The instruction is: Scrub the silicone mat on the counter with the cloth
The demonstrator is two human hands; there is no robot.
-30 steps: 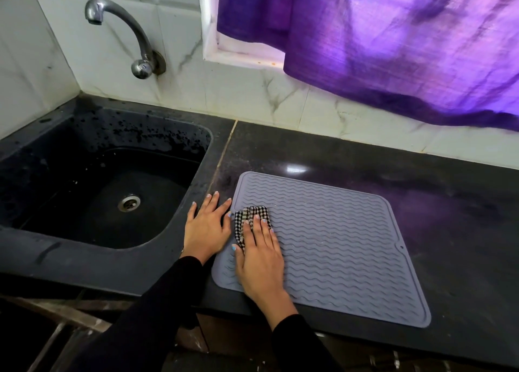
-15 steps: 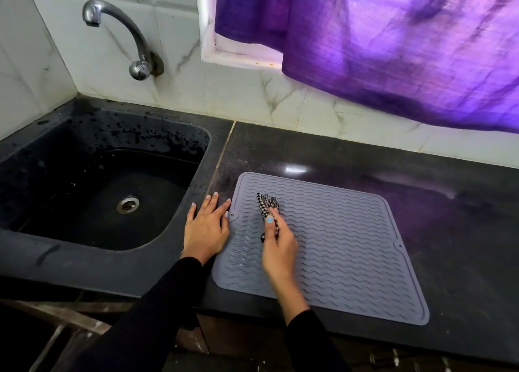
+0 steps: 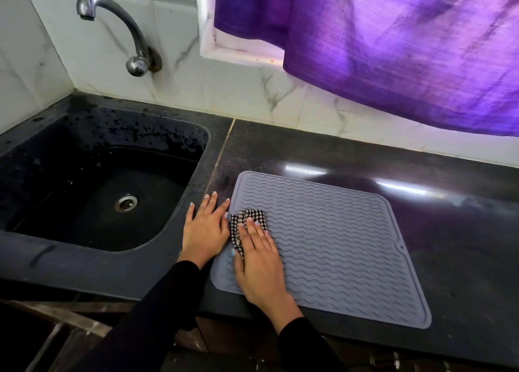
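A grey silicone mat point(image 3: 337, 239) with wavy ridges lies flat on the dark counter point(image 3: 463, 231). A small black-and-white checked cloth point(image 3: 247, 220) sits on the mat's left part. My right hand point(image 3: 259, 259) lies flat on the cloth with straight fingers and presses it onto the mat; most of the cloth is hidden under the palm. My left hand point(image 3: 205, 231) rests flat on the counter at the mat's left edge, fingers spread, its thumb side touching the mat's rim.
A black sink point(image 3: 98, 189) with a metal drain point(image 3: 125, 202) sits to the left. A chrome tap point(image 3: 123, 32) juts from the tiled wall above it. A purple curtain point(image 3: 393, 48) hangs over the back of the counter.
My right hand, raised on edge with the cloth half a second ago, has come back down flat and slid toward the mat's left edge. My left hand has stayed put.
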